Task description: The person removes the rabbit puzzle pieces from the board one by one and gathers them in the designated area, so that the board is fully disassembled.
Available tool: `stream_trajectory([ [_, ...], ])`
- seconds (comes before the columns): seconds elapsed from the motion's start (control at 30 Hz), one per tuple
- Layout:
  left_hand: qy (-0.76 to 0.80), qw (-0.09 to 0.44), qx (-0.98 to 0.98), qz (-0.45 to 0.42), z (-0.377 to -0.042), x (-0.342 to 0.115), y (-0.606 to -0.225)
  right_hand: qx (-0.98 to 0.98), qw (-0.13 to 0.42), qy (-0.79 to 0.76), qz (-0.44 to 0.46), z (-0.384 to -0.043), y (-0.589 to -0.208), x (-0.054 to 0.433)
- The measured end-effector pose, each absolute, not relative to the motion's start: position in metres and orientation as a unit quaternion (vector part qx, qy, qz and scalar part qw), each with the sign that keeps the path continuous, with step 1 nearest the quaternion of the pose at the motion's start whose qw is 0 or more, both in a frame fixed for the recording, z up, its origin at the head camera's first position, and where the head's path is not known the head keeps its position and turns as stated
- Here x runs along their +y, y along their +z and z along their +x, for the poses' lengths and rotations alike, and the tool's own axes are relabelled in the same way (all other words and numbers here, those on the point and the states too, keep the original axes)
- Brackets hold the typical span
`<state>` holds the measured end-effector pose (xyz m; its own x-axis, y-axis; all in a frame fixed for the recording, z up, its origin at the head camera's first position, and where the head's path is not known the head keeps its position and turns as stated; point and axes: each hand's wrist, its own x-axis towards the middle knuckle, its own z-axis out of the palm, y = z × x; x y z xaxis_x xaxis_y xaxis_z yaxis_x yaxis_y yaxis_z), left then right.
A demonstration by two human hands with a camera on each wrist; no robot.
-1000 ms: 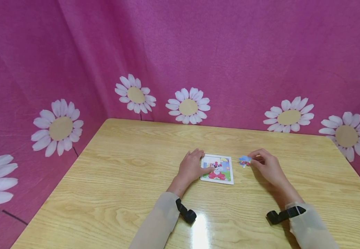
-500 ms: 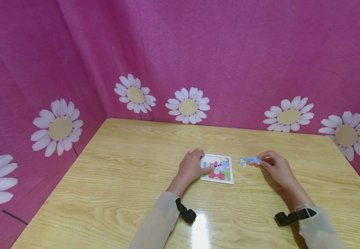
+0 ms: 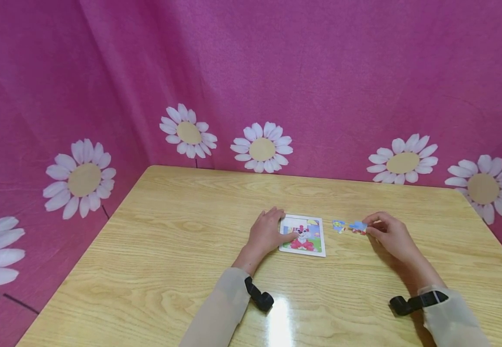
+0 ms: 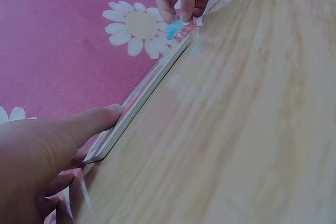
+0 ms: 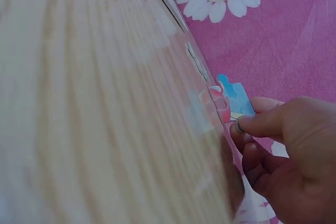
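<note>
A small square jigsaw puzzle in a white frame lies flat on the table, with a red and white cartoon animal on it. My left hand holds it at its left side, the thumb on its face and the fingers along its edge. To the right, my right hand pinches a blue and red puzzle piece between thumb and fingers; the right wrist view shows this piece tilted up. Another blue and yellow puzzle piece lies between the puzzle frame and the held piece.
The wooden table reaches back to a pink cloth printed with large white flowers. A light glare shows on the near part of the tabletop. Each wrist wears a black strap with a camera.
My right hand has moved to the right with its puzzle piece, which has come apart from the other piece. That piece is now uncovered. My left hand and the puzzle have stayed put.
</note>
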<state>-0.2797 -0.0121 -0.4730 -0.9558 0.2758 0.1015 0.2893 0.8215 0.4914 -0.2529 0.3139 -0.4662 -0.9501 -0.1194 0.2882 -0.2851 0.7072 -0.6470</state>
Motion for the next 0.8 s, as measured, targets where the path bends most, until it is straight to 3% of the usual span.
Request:
stream_trajectory([
  [0.8,-0.26,0.011,-0.954,-0.148,-0.279,-0.013,-0.472,-0.925,0.042,0.36,0.115,-0.269,-0.467,0.319],
])
